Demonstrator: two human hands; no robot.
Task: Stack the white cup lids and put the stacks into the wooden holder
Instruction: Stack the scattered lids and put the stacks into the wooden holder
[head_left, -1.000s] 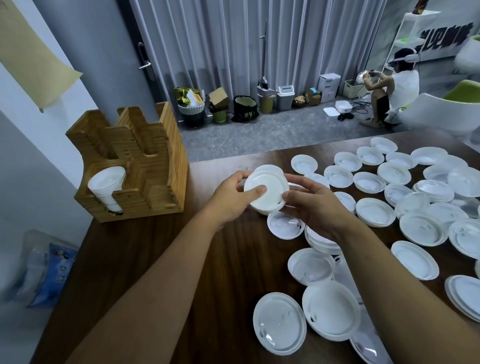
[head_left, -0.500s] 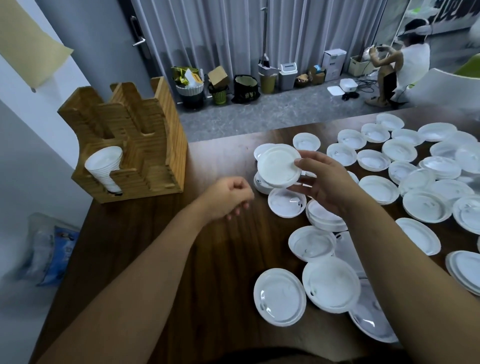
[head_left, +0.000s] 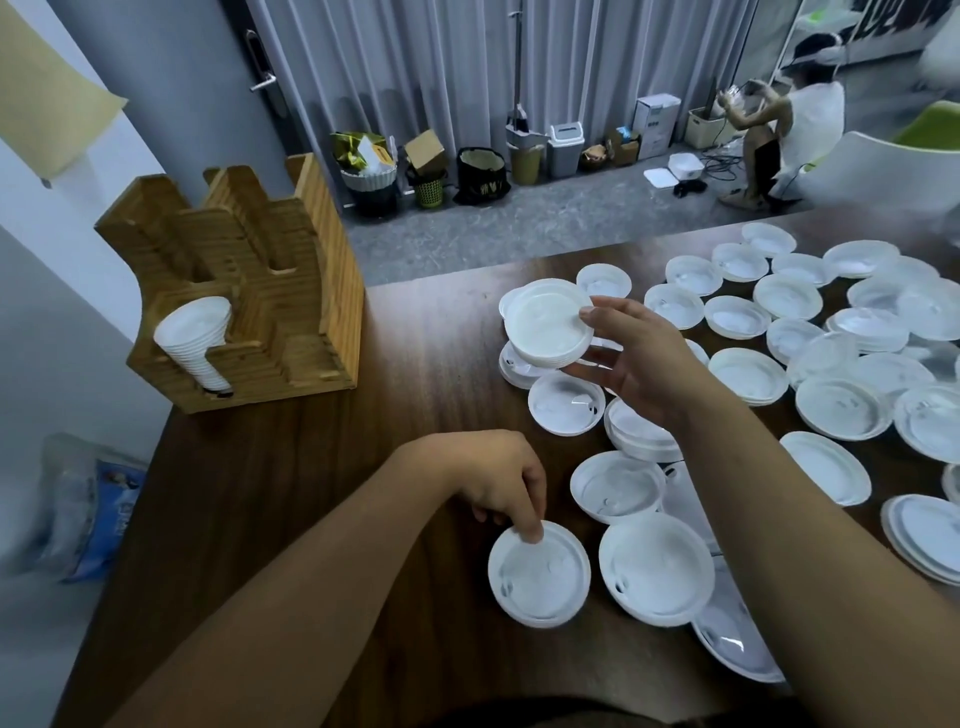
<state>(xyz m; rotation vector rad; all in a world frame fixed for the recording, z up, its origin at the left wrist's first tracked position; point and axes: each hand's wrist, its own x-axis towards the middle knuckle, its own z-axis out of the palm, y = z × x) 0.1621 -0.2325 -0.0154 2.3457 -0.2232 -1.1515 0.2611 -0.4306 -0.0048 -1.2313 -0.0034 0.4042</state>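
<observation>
My right hand holds a short stack of white lids above the dark table, thumb on the top rim and fingers underneath. My left hand reaches down near the front edge, its fingertips touching the rim of a single lid that lies on the table. Whether the fingers pinch that lid is not visible. The wooden holder stands at the table's back left corner. One stack of lids leans in its front left slot.
Several loose white lids cover the right half of the wooden table, some in low piles. A plastic bag lies on the floor to the left. A person sits on the floor far back right, near bins and boxes.
My left hand let go of the held stack and moved down toward me onto a single lid near the front. My right hand kept the stack, held slightly farther right.
</observation>
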